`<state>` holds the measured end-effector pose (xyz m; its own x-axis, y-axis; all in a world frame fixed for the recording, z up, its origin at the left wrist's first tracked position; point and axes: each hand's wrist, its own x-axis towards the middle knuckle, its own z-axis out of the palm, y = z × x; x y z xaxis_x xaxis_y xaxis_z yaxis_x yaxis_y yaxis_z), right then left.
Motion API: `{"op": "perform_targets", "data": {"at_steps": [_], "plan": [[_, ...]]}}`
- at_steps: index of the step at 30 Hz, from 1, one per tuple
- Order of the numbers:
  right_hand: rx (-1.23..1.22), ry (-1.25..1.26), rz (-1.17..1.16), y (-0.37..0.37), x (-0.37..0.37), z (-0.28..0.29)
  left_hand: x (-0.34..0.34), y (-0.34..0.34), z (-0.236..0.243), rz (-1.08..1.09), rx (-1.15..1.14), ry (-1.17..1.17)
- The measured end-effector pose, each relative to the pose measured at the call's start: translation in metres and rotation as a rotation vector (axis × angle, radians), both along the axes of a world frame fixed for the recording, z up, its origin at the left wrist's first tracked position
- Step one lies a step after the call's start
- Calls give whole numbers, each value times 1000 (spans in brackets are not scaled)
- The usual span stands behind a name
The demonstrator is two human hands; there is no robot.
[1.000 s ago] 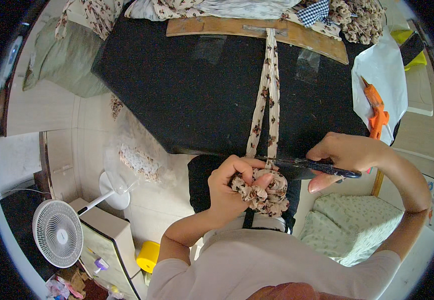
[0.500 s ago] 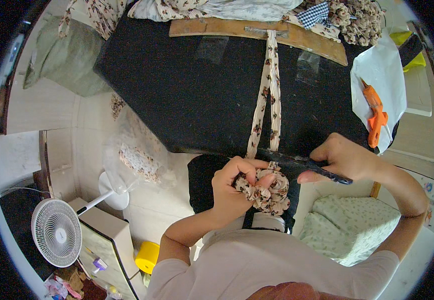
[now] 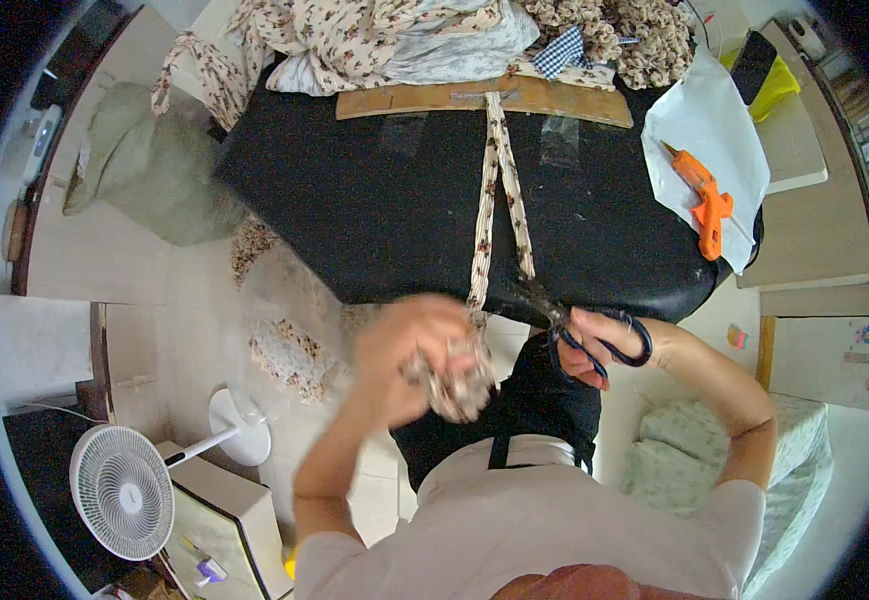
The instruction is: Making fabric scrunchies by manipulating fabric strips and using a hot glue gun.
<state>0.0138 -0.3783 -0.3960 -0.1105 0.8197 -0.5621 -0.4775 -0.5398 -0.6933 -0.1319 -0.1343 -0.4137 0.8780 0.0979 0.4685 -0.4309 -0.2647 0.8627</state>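
Your left hand (image 3: 414, 335), blurred by motion, is closed with curled fingers around the crumpled cream-and-brown floral fabric rosette cluster (image 3: 459, 385), just off the near edge of the black cloth-covered table (image 3: 384, 200). Your right hand (image 3: 604, 328) is partly closed, gripping the dark-handled metal scissors (image 3: 556, 312); the handles stand apart, but you cannot be sure from here how wide the blades gape.

Since 1 second ago, you have drawn the cluster away to the left of the blades, and your whole view has shifted too. Of the 2 pleated cream floral fabric strands hanging from the long flat wooden board, the right strand (image 3: 514, 210) now ends beside the blades, while the left strand (image 3: 484, 230) runs down to your left hand. My judgement: you have cut 1 strand free of the cluster, and the other still appears joined.

As for writing, the round white pedestal fan (image 3: 131, 497) has a small mark on its hub, too small to read. The orange plastic glue gun (image 3: 704, 200), lying on a white sheet (image 3: 734, 140), bears a dark patch you cannot make out. Colourful stickers (image 3: 864, 360) on the right show no legible words.
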Motion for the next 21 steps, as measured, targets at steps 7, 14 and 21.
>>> {"op": "perform_targets", "data": {"at_steps": [7,14,21], "plan": [[4,-60,-107,6,-15,1,137,56,44,-486,633,107],[161,375,-218,2,-49,-15,154,61,32,-634,550,397],[393,-3,196,-8,-78,7,163,62,30,-699,562,429]]}}
